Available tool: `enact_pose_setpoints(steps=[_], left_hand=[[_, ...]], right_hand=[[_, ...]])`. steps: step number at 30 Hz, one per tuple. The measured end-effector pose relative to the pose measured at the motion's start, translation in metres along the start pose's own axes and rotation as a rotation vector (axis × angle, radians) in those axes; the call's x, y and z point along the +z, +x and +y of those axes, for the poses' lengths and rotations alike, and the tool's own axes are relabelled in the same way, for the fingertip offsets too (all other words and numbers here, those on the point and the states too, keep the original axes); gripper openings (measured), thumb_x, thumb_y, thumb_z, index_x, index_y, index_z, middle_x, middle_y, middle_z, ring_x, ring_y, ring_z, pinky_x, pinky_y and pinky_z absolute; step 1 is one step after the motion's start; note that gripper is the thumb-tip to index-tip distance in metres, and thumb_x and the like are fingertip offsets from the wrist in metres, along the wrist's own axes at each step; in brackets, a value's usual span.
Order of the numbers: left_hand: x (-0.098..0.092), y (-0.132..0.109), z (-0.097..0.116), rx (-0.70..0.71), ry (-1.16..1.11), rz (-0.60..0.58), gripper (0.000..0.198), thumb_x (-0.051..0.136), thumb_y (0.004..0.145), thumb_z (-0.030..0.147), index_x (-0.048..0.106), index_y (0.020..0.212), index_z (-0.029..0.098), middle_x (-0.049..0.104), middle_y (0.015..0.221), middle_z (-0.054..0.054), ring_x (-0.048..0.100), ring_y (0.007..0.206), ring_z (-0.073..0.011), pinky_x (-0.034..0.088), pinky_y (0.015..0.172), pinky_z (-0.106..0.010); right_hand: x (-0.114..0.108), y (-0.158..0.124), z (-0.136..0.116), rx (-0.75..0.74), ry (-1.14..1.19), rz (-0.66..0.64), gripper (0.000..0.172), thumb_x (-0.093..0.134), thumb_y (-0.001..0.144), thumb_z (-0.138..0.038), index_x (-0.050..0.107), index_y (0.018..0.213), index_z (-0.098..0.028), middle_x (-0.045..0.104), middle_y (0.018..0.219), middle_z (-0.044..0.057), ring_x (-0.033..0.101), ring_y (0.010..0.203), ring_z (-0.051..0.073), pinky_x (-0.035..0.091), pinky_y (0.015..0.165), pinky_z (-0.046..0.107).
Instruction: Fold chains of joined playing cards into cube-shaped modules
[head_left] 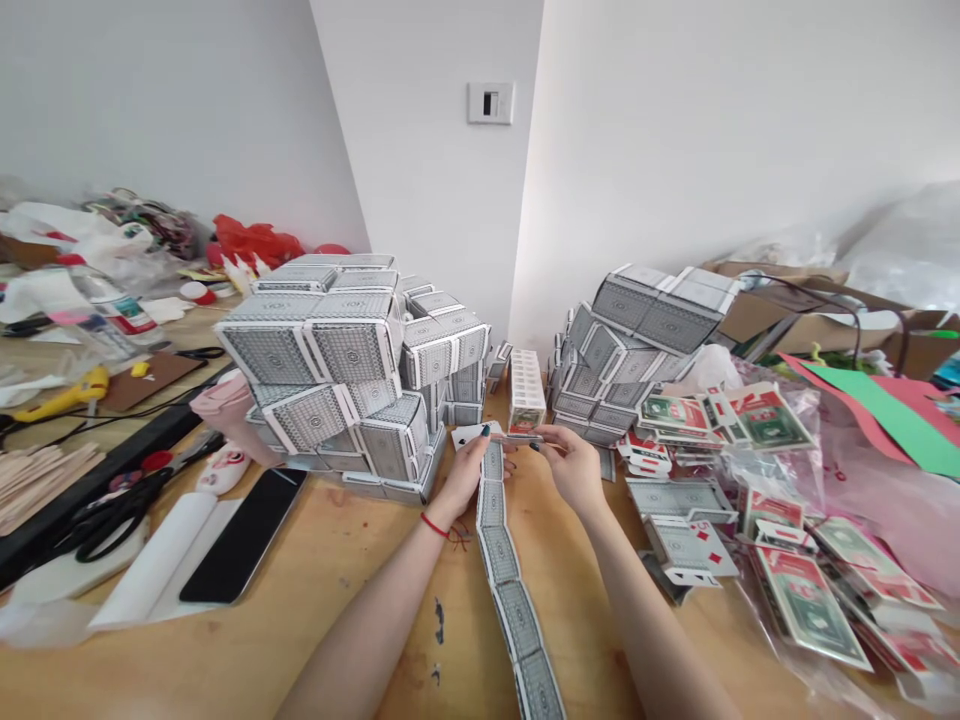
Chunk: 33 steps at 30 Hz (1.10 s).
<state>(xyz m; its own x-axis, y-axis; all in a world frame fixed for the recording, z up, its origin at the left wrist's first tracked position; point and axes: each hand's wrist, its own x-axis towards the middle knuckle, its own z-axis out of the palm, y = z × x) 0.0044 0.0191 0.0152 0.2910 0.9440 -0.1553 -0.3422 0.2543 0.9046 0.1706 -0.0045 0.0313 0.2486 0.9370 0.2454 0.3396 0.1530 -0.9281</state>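
My left hand (469, 472), with a red string at the wrist, is closed near the far end of a long strip of grey-backed playing cards (508, 570). Its fingers pinch one end of a playing card (517, 439), seen nearly edge-on. The other end sits between the fingertips of my right hand (568, 460), also closed. From my left hand the strip runs along the wooden table toward me, its cards joined end to end. Just beyond my hands stands a long pale block of stacked cards (527, 385). A few white cards (466, 434) lie beside my left thumb.
Large structures of folded cards rise at left (322, 350) and right (645, 320). Card boxes (806, 600) and loose cards (686, 545) lie right. A phone (244, 535), scissors (124, 515), yellow glue gun (67, 392) and plastic bottle (112, 305) are left.
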Motion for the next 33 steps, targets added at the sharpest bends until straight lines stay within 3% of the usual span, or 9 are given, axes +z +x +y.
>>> enact_pose_setpoints(steps=[8,13,21,27,33], left_hand=[[0.0011,-0.0009,0.0015,-0.006,0.037,-0.026,0.047,0.050,0.080,0.053,0.068,0.092,0.011,0.072,0.075,-0.009,0.065,0.062,-0.0204,0.050,0.056,-0.030],[0.0017,-0.0021,0.0022,-0.025,0.057,-0.010,0.046,0.049,0.081,0.052,0.070,0.088,0.011,0.072,0.074,-0.010,0.064,0.057,-0.0200,0.049,0.055,-0.031],[0.0002,0.0000,-0.0013,-0.029,0.069,-0.030,0.047,0.049,0.080,0.053,0.070,0.086,0.011,0.071,0.064,-0.009,0.063,0.052,-0.0200,0.048,0.051,-0.030],[-0.0003,0.0018,-0.0026,-0.044,0.098,-0.013,0.048,0.049,0.080,0.052,0.070,0.091,0.011,0.072,0.072,-0.011,0.066,0.057,-0.0231,0.049,0.051,-0.032],[-0.0008,0.0022,-0.0037,-0.042,0.111,-0.010,0.049,0.049,0.079,0.055,0.071,0.084,0.011,0.070,0.062,-0.009,0.064,0.050,-0.0213,0.048,0.047,-0.030]], right_hand=[[0.0007,-0.0002,0.0055,0.011,-0.031,0.105,0.027,0.054,0.075,-0.033,0.073,0.087,-0.019,0.074,0.086,0.008,0.068,0.079,0.024,0.051,0.077,0.037],[0.0010,-0.0012,0.0042,0.034,-0.030,0.106,0.029,0.052,0.075,-0.033,0.073,0.089,-0.017,0.074,0.081,0.008,0.069,0.075,0.024,0.051,0.074,0.037],[0.0006,0.0011,0.0071,-0.059,-0.072,0.086,0.031,0.049,0.078,-0.036,0.073,0.089,-0.019,0.072,0.085,0.007,0.064,0.071,0.020,0.050,0.072,0.034],[0.0002,0.0013,0.0040,-0.143,-0.109,0.069,0.031,0.045,0.080,-0.030,0.072,0.092,-0.021,0.070,0.093,0.007,0.064,0.084,0.020,0.049,0.076,0.031],[-0.0017,0.0020,0.0063,-0.142,-0.143,0.074,0.033,0.042,0.079,-0.025,0.072,0.094,-0.021,0.071,0.092,0.006,0.064,0.085,0.021,0.049,0.078,0.033]])
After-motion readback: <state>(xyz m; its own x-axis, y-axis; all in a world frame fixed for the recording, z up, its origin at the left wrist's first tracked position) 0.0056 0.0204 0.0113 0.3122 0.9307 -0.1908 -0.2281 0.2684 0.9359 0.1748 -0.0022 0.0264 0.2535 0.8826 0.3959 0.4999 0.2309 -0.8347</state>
